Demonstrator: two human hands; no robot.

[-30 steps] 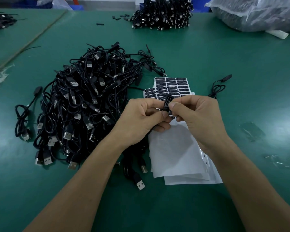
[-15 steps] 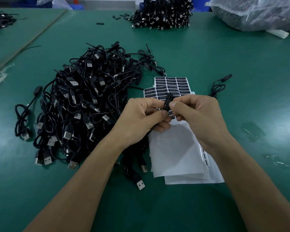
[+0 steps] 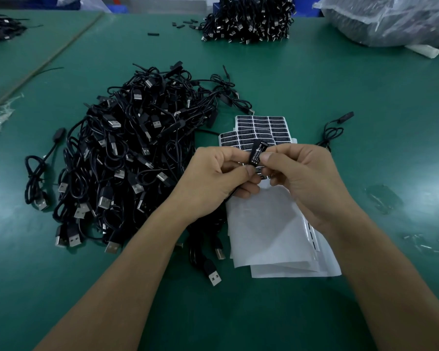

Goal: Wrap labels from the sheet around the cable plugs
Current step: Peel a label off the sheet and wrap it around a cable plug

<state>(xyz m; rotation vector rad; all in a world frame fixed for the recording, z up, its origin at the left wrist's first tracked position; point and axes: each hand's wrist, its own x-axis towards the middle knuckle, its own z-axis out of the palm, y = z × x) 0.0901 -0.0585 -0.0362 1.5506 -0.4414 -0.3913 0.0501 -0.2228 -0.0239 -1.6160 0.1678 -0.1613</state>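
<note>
Together, left hand (image 3: 213, 178) and right hand (image 3: 307, 178) around plug (image 3: 257, 154)

We see a green table (image 3: 365, 102) running far ahead, and a straight seam (image 3: 48, 62) cuts slantwise across its left part. At the far right corner lies a big clear plastic bag (image 3: 390, 19), stuffed with dark things we cannot make out, and a small white piece (image 3: 422, 50) sticks out just beneath it. Beyond the far edge we glimpse something blue (image 3: 306, 5). A crumpled scrap of clear film (image 3: 0, 115) lies at the left edge. Small black bits (image 3: 185, 24) are scattered near the far side. On the right, well apart from everything else, lie clear scraps (image 3: 382, 198) and tiny shiny bits (image 3: 426, 243).
</note>
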